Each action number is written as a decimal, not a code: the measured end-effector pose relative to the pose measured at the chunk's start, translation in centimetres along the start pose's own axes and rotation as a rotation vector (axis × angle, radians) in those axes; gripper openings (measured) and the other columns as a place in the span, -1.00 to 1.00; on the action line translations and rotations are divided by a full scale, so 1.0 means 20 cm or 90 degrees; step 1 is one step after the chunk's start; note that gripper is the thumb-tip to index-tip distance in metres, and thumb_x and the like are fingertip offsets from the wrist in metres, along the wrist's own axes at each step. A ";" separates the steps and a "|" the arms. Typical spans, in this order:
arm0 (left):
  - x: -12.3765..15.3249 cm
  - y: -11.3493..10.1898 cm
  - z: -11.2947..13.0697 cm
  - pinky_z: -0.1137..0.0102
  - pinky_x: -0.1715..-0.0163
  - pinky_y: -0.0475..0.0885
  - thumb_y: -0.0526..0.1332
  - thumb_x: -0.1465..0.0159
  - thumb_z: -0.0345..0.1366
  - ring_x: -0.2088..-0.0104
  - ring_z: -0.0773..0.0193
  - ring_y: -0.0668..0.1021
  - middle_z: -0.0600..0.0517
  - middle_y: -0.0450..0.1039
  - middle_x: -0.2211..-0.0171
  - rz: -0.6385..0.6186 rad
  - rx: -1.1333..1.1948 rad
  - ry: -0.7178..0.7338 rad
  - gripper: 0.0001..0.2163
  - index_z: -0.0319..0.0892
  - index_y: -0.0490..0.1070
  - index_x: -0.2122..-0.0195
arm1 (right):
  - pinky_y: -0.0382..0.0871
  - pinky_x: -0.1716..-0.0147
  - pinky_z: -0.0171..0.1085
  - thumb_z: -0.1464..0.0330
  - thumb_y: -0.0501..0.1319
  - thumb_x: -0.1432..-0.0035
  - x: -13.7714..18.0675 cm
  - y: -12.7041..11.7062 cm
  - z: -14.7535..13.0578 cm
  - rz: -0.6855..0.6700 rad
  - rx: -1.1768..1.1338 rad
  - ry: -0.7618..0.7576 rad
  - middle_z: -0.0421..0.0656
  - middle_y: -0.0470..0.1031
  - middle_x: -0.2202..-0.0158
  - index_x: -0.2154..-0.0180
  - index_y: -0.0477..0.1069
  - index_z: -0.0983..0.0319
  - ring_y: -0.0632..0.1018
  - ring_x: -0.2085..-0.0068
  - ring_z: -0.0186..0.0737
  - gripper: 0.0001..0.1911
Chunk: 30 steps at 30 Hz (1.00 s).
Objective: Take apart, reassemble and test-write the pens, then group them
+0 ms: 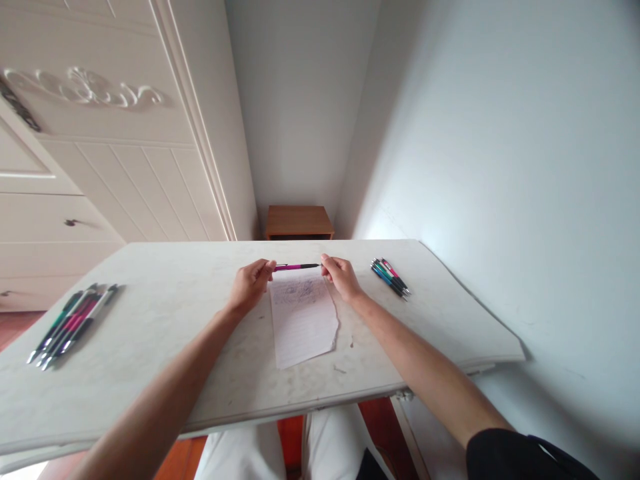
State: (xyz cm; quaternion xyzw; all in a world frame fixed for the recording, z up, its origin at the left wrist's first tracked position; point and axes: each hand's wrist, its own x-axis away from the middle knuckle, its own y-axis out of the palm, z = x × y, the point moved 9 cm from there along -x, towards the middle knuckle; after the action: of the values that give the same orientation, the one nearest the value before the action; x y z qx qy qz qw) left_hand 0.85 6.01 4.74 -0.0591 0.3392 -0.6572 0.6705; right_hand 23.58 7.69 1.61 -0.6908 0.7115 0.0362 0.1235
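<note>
Purple pen [296,267], held between left hand [251,283] and right hand [341,275], seems raised.

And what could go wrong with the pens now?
The right hand has its fingers at the tip of the purple pen, so they might get inky. If the left hand loses its end, the pen could drop onto the paper. The pens on the left lie near the edge of the table, so a bump might roll some off.

A home interior, with an ornate cream wardrobe [123,123].
</note>
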 end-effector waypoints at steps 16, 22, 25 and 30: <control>-0.02 -0.04 -0.05 0.48 0.59 0.22 0.05 -0.31 -0.09 0.68 0.36 0.36 0.15 0.26 0.74 0.049 0.000 -0.022 -0.68 -0.15 0.36 0.49 | 0.38 0.23 -0.27 0.40 0.25 -0.11 -0.07 -0.12 -0.07 -0.001 0.305 -0.179 -0.14 0.56 0.31 0.27 0.57 0.23 0.50 0.35 -0.26 -0.86; -0.02 -0.03 -0.04 0.48 0.60 0.23 0.07 -0.30 -0.12 0.69 0.37 0.37 0.15 0.29 0.72 0.043 0.010 -0.018 -0.71 -0.16 0.37 0.47 | 0.35 0.06 -0.24 0.53 0.13 -0.23 -0.07 -0.12 -0.03 -0.047 0.500 -0.178 -0.08 0.52 0.20 0.17 0.58 0.21 0.52 0.13 -0.19 -0.73; -0.02 -0.03 -0.03 0.48 0.59 0.25 0.07 -0.31 -0.13 0.68 0.37 0.38 0.15 0.31 0.70 0.039 0.007 -0.012 -0.72 -0.16 0.37 0.47 | 0.35 0.08 -0.26 0.56 0.11 -0.23 -0.07 -0.12 0.01 -0.063 0.552 -0.156 -0.07 0.50 0.20 0.14 0.58 0.22 0.51 0.13 -0.19 -0.69; -0.02 -0.02 -0.04 0.48 0.56 0.28 0.07 -0.30 -0.13 0.67 0.40 0.40 0.12 0.41 0.59 0.032 0.011 -0.009 -0.73 -0.16 0.37 0.45 | 0.33 0.06 -0.27 0.59 0.11 -0.21 -0.07 -0.10 0.04 -0.096 0.571 -0.157 -0.08 0.50 0.20 0.13 0.57 0.20 0.49 0.10 -0.19 -0.67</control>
State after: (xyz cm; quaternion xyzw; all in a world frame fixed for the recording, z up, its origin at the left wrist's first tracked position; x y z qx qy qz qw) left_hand 0.17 6.55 4.53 -0.0490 0.3303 -0.6425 0.6897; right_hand 25.78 9.22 1.35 -0.6095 0.5845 -0.2021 0.4960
